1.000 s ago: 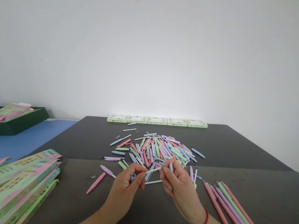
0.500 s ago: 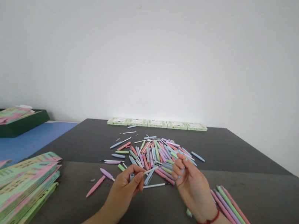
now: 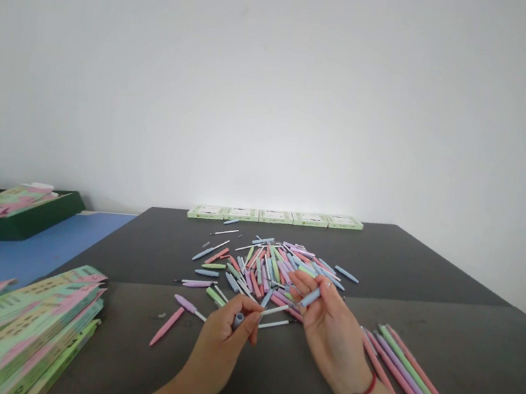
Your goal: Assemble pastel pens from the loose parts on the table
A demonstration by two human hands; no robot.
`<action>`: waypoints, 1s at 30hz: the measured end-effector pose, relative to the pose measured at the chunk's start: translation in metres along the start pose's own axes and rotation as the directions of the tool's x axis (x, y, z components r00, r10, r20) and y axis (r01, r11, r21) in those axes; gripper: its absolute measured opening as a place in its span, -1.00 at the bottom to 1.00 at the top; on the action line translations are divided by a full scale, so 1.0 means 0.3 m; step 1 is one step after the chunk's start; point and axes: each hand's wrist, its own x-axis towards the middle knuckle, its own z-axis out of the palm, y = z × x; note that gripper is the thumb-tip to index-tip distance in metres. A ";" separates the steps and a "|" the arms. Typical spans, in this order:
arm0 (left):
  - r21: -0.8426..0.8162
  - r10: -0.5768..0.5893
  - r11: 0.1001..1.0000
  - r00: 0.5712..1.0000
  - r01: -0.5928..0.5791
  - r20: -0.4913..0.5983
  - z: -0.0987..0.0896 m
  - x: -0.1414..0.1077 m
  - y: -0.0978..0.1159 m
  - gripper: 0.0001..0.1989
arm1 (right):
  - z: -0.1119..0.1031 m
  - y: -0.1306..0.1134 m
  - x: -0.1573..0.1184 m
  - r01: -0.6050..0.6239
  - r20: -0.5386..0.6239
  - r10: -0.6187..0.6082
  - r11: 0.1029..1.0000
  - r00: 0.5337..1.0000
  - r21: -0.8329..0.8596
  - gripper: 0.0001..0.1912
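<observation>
My left hand pinches a thin white pen refill between thumb and forefinger, its far end pointing right. A grey-blue hollow pen part also sticks out of that hand's curled fingers. In my right hand, palm turned up, the thumb presses a short light-blue pen barrel piece against the fingers. The refill's end is close to this piece; whether they touch I cannot tell. Behind both hands spreads a pile of pastel pen parts and white refills.
Several pastel pens lie side by side at right. Printed green-and-pink cartons are stacked at the left front. A dark green tray of packaging stands on a blue surface. Light-green boxes line the black table's back edge.
My right hand has tilted open and come lower, bringing the light-blue barrel piece into clear view. My left hand, with the refill, has shifted slightly right, closer to that piece.
</observation>
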 end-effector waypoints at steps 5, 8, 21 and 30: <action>-0.013 -0.024 1.000 1.000 0.024 -0.005 0.001 0.003 0.001 -0.78 | 0.015 -0.003 -0.008 0.047 0.017 -0.046 0.998 0.999 -0.038 -0.82; -0.017 -0.021 1.000 1.000 0.021 -0.008 0.002 0.002 -0.001 -0.78 | 0.018 0.004 -0.012 0.080 0.031 -0.078 0.994 0.996 -0.072 -0.82; -0.011 -0.003 1.000 1.000 0.003 -0.028 0.008 0.001 -0.007 -0.79 | 0.009 0.031 -0.015 0.156 0.076 -0.146 0.979 0.986 -0.135 -0.82; -0.031 -0.031 0.999 0.999 0.029 -0.041 -0.003 0.008 -0.006 -0.79 | -0.029 0.061 -0.026 0.148 0.081 -0.128 0.926 0.989 -0.348 -0.73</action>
